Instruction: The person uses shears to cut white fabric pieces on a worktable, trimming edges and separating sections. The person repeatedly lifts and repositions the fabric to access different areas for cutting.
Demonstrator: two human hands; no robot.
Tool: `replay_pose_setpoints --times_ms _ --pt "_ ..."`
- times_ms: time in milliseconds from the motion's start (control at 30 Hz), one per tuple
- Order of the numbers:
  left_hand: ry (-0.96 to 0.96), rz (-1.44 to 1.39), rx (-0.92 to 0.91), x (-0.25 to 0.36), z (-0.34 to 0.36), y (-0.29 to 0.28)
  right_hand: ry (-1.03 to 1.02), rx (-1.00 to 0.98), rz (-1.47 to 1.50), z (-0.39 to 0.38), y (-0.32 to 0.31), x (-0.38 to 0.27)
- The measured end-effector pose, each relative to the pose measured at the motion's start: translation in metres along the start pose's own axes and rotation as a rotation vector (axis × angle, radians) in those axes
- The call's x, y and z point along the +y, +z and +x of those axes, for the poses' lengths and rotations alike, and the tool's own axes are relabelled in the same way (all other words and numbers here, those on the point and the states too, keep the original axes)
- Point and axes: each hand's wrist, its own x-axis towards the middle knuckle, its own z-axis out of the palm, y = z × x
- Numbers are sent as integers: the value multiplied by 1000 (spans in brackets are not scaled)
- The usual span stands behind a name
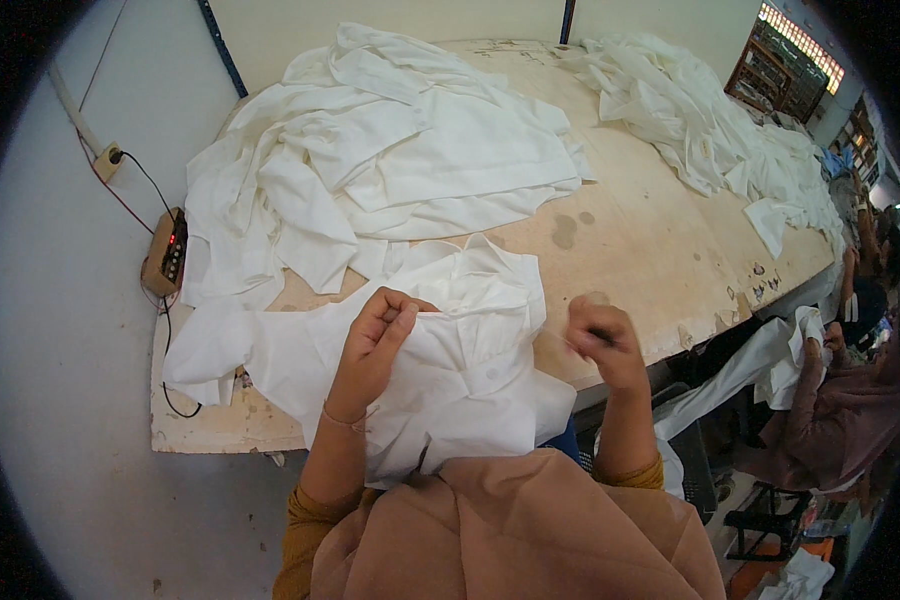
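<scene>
A white garment (400, 400) with a button placket lies over the table's near edge and toward my lap. My left hand (378, 325) is closed in a pinch on its cloth, near the opening at the top of the placket. To the right of the garment, my right hand (605, 338) is raised, its fingers curled and slightly blurred by motion. A small dark shape shows within those fingers, too unclear to name. My right hand is apart from the cloth.
A large pile of white garments (450, 150) covers the table's back left; another heap of white cloth (670, 110) lies at the far right. The wooden tabletop (630, 240) shows between them. A brown box with red lights (163, 252) hangs at left. A co-worker (820, 420) sits at right.
</scene>
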Motion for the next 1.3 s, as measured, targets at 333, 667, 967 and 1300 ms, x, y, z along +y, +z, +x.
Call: replay_pose_setpoints --times_ms 333,667,967,1300 --pt "-26 -42 9 2 0 2 19 235 -556 24 36 0" --pt "846 876 14 -9 -7 -3 -220 187 -38 17 23 11" --pt "1106 986 18 -5 -15 0 -378 -12 -1068 19 58 -16" --pt "981 978 -129 0 -28 1 -239 -72 21 14 37 -26"
